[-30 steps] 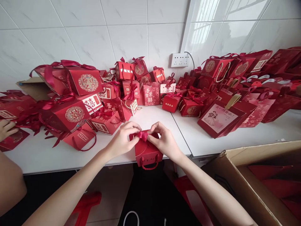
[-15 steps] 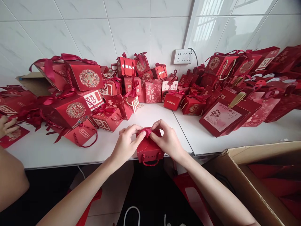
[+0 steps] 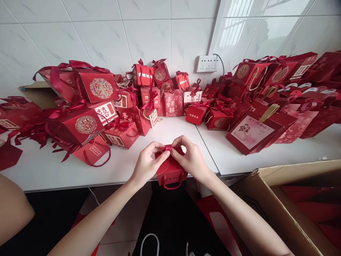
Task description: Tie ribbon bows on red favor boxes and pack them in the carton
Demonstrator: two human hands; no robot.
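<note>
A small red gift box with a twisted red cord handle sits at the front edge of the white table, right in front of me. On its top is a red ribbon, bunched between my fingertips. My left hand pinches the ribbon from the left with thumb and index finger. From the other side, my right hand pinches it too, its thumb close to the left one. The ribbon's exact shape is partly hidden by the fingers.
Stacked red gift boxes crowd the left of the white table, with more along the tiled wall. Bags stand at right. An open cardboard box is at lower right. A co-worker's arm shows at left.
My hands have drawn slightly closer together on the ribbon, and the box has shifted a little right. At left, the co-worker's hand has mostly left view and their red box has moved.
</note>
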